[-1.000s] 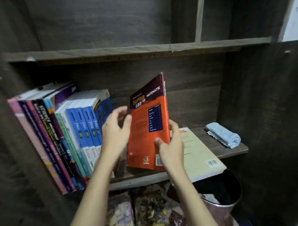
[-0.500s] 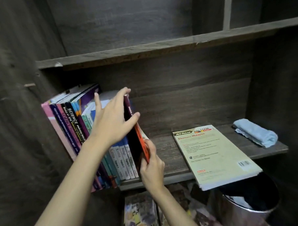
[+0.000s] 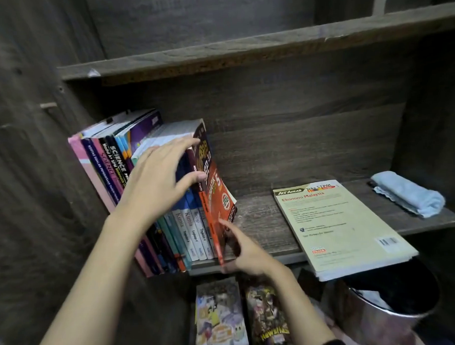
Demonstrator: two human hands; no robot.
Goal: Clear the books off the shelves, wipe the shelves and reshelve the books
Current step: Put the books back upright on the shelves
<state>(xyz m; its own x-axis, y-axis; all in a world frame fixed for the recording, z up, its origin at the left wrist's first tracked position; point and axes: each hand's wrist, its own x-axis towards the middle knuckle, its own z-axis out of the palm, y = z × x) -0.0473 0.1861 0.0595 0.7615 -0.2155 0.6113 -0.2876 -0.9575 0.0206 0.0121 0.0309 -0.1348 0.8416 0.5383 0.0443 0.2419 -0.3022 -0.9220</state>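
The orange maths book [image 3: 217, 199] stands at the right end of the row of books [image 3: 116, 166] on the shelf [image 3: 262, 223], its top tipped left against its neighbours. The left hand [image 3: 164, 175] lies flat and spread across the upper spines, fingers straight, thumb touching the orange book's spine, steadying rather than gripping. The right hand [image 3: 247, 252] is low at the book's front bottom corner, fingertips on the cover. Whether the thumb hooks under the edge I cannot tell. What matters next, I'd say, is the cream economics book [image 3: 338, 225]. It lies flat, off to the right of the right hand and apart from the row, with bare shelf between. Its long side runs from the back of the shelf out past the front edge, above the bin [image 3: 379, 319]. The right hand is clearly nearer, and the left is committed across the row. The overhanging end looks easiest to take, then the book needs turning upright to join the row. The folded blue cloth [image 3: 407, 195] sits beyond it, at the shelf's far right.
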